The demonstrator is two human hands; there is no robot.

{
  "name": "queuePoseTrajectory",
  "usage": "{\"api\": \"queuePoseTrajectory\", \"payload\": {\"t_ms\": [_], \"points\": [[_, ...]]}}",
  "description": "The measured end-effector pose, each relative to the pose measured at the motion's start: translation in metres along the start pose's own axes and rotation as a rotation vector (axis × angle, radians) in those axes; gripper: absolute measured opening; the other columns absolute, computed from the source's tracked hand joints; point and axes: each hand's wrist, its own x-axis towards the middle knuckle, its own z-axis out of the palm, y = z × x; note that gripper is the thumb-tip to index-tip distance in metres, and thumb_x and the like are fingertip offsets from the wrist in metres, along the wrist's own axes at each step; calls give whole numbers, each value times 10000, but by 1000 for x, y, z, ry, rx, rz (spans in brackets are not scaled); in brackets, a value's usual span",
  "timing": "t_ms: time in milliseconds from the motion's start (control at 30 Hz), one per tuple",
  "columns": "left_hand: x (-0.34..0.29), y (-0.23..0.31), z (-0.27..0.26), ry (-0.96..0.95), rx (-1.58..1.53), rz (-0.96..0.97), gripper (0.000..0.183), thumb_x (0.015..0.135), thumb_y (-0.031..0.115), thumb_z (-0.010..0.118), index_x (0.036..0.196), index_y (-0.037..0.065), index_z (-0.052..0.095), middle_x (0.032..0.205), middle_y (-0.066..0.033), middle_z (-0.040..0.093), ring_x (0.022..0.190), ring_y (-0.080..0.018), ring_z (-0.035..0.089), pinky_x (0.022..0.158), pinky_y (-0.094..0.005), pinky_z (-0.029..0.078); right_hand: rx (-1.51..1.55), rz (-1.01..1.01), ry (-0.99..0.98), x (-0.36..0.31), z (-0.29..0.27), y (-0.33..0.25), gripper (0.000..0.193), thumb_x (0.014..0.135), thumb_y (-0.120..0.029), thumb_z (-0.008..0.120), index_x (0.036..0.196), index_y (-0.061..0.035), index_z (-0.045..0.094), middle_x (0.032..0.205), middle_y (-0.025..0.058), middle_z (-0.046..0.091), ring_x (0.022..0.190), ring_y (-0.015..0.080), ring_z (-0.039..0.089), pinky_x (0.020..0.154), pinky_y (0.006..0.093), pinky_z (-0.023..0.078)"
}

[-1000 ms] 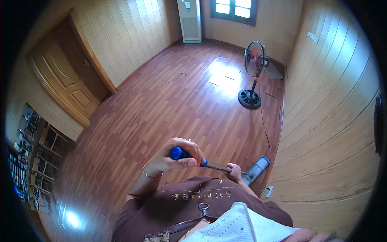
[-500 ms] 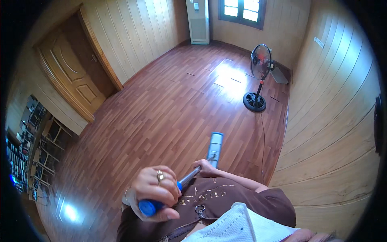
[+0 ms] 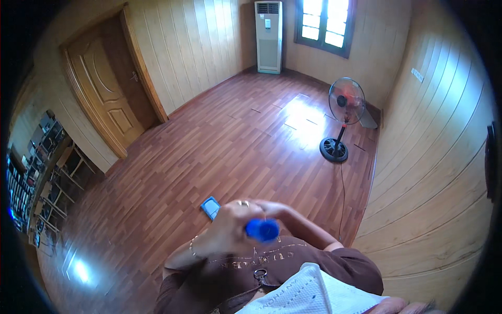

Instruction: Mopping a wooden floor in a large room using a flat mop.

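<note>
My left hand (image 3: 234, 226), with a ring and a bracelet, is closed around the blue grip (image 3: 263, 230) of a flat mop in front of my chest. The grip's end points up toward me and is slightly blurred. Just beyond, my right hand (image 3: 270, 208) is closed on the pole, its fingers mostly hidden behind the left. On the wooden floor (image 3: 209, 141) lies the mop's flat head (image 3: 210, 207), pale with a blue edge, showing to the left of my hands. The pole between is hidden by my hands.
A standing fan (image 3: 334, 149) is at the right, its cord (image 3: 343, 199) running along the floor near the wall. A tall air conditioner (image 3: 269, 44) stands in the far corner. A wooden door (image 3: 102, 83) and a long table with chairs (image 3: 57, 178) line the left.
The mop head has swung from right of my hands to their left. My left hand has moved right and up with the grip, now overlapping my right hand. The view has tilted up slightly.
</note>
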Motion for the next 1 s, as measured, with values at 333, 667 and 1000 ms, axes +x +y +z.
{"api": "queuePoseTrajectory", "payload": {"t_ms": [333, 667, 1000], "points": [[-96, -175, 162, -95, 145, -346, 219, 773, 282, 687, 789, 108, 555, 755, -116, 594, 758, -336, 602, 643, -448, 468, -835, -826, 636, -71, 59, -216, 375, 820, -351, 658, 1045, -56, 601, 1008, 152, 637, 948, 317, 620, 879, 508, 437], [-83, -160, 206, -214, 90, -604, 120, 719, 248, 622, 714, 135, 584, 747, -68, 639, 819, -298, 623, 755, -453, 429, -1160, -995, 452, -123, 40, -231, 326, 954, -361, 423, 806, -83, 510, 675, 64, 578, 631, 247, 612, 806, 546, 446], [-163, -133, 178, 77, 265, -919, 132, 696, 256, 611, 644, 134, 605, 720, -115, 642, 796, -319, 645, 729, -499, 485, -689, -1059, 446, -76, 29, -197, 363, 952, -339, 417, 720, -70, 494, 613, 50, 508, 528, 213, 523, 716, 509, 449]]}}
